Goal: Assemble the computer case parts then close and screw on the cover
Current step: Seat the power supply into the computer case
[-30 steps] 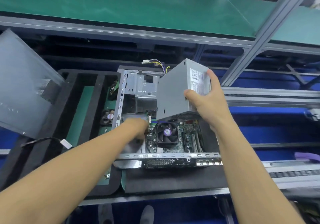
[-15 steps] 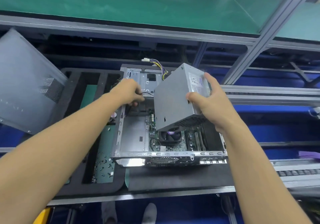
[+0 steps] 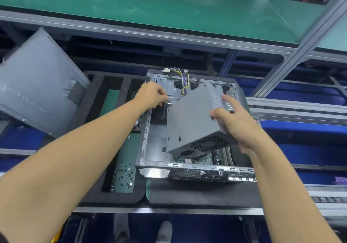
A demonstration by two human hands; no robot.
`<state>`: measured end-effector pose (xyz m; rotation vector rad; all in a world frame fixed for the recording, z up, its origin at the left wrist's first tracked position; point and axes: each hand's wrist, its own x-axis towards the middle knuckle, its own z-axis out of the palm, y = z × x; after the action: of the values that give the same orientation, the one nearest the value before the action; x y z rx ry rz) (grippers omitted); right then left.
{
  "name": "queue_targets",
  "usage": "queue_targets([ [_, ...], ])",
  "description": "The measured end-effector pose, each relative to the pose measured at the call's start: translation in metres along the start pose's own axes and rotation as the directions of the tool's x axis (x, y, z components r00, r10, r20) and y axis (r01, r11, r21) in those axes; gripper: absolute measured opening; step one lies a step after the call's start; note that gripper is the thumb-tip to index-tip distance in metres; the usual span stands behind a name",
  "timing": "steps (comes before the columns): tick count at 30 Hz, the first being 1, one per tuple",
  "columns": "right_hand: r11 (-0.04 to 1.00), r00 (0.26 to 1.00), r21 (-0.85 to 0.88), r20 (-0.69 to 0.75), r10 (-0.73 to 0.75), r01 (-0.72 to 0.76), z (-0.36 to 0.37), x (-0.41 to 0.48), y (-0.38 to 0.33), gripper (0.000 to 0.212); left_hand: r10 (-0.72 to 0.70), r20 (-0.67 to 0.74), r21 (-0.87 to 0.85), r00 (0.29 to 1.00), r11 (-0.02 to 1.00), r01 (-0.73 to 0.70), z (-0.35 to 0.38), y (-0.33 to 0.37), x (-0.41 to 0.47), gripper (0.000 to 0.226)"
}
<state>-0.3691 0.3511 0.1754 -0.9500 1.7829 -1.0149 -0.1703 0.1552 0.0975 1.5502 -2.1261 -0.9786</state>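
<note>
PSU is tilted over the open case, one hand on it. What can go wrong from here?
1. The right hand alone holds the tilted power supply; a slip could drop it onto the motherboard below.
2. The cable bundle drapes over the computer case rear edge and might get pinched as the unit seats.
3. The left hand is inside the case near the unit's path; fingers may be caught.

Matt grey metal power supply [image 3: 191, 120], perforated end.

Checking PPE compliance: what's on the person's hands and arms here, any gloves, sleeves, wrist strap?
Nothing worn. The left hand and right hand are bare, no gloves. Both forearms are bare right to the frame edge: no sleeves, watch, wrist strap, rings or markings visible.
</note>
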Motion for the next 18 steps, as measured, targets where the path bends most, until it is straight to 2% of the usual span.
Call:
queue_targets([
  [4,0.999,0.999,0.033,0.039,-0.004,0.003,0.018,-0.005,0.007,0.1,0.02,0.009,0.022,1.0,1.0,-0.02,0.001,-0.002,0.002,0.012],
  [8,0.999,0.998,0.047,0.053,-0.028,0.025,0.039,-0.013,0.021,0.102,0.098,0.026,0.068,0.995,0.993,-0.099,0.003,-0.004,0.002,0.01],
  [13,0.997,0.996,0.059,0.071,-0.056,0.052,0.045,-0.015,0.033,0.098,0.104,-0.062,0.098,0.993,0.99,-0.098,0.003,-0.003,0.003,0.003],
  [16,0.997,0.995,0.029,0.073,-0.07,0.068,0.046,-0.015,0.039,0.098,0.172,-0.085,0.237,0.981,0.96,-0.148,0.004,-0.005,0.002,0.007],
  [18,0.996,0.994,-0.015,0.072,-0.085,0.087,0.049,-0.017,0.044,0.098,0.211,-0.048,0.257,0.976,0.947,-0.192,0.003,-0.008,0.004,0.006],
])
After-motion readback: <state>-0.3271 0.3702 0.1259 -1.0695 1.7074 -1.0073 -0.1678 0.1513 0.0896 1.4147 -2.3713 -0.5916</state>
